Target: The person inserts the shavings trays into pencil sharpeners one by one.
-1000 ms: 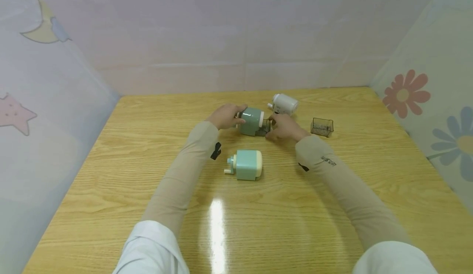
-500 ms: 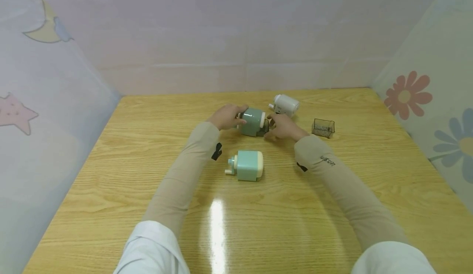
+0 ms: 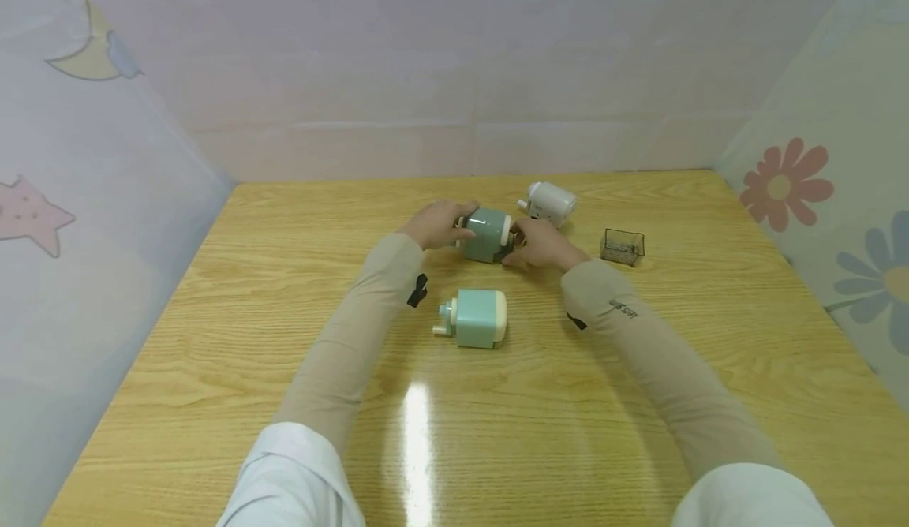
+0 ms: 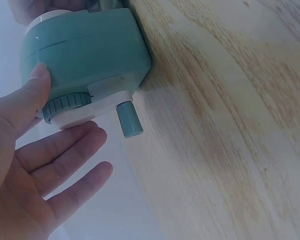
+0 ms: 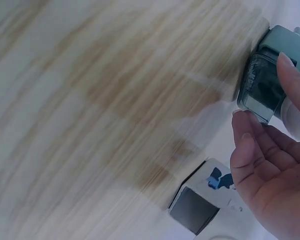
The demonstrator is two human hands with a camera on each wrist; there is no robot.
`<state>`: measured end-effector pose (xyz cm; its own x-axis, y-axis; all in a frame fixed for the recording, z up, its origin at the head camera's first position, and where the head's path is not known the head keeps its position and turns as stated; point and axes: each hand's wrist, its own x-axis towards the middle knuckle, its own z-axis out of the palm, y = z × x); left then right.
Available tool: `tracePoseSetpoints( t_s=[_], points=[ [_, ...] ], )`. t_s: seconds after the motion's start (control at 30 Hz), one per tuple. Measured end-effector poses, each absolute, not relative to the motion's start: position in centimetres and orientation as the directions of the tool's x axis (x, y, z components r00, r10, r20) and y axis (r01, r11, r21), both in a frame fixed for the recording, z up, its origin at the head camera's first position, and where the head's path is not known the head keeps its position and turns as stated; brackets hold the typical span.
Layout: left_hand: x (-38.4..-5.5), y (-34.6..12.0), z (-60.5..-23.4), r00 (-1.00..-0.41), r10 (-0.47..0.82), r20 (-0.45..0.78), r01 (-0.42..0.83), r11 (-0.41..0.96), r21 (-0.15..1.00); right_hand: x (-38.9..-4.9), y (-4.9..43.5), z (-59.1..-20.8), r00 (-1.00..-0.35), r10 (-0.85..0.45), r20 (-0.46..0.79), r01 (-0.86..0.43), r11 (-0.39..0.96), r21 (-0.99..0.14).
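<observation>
A dark green crank pencil sharpener [image 3: 486, 235] lies on its side at the table's back middle. My left hand [image 3: 435, 225] grips its crank end, thumb on the body and index finger behind, other fingers spread in the left wrist view. At the opposite end, my right hand [image 3: 540, 243] holds the smoky clear shavings drawer [image 5: 261, 85] between thumb and fingers. Most of that drawer sits inside the sharpener's body. Nearer me lies a mint green sharpener [image 3: 477, 318] with a cream end. Just behind my right hand is a white sharpener [image 3: 551, 201], its drawer slot [image 5: 194, 210] hollow.
A second clear drawer [image 3: 622, 248], with dark bits in it, stands on the wooden table [image 3: 284, 290] right of my right hand. A pale wall [image 3: 355, 77] closes off the table's back edge, with decorated walls at both sides.
My right hand has moved slightly left, and the clear drawer has slid deeper into the dark green sharpener. The left hand keeps its grip in place.
</observation>
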<state>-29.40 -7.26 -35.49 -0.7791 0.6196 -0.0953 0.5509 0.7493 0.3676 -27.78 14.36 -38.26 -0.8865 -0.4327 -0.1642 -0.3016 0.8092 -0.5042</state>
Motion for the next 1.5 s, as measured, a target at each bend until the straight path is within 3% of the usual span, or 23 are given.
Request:
tracePoseSetpoints(
  t_s=[1.5],
  points=[
    [-29.54, -6.92, -35.61, -0.789, 0.607, -0.101, 0.528, 0.752, 0.394, -28.66, 13.47, -38.51, -0.895, -0.363, -0.259, -0.127, 0.764, -0.633]
  ],
)
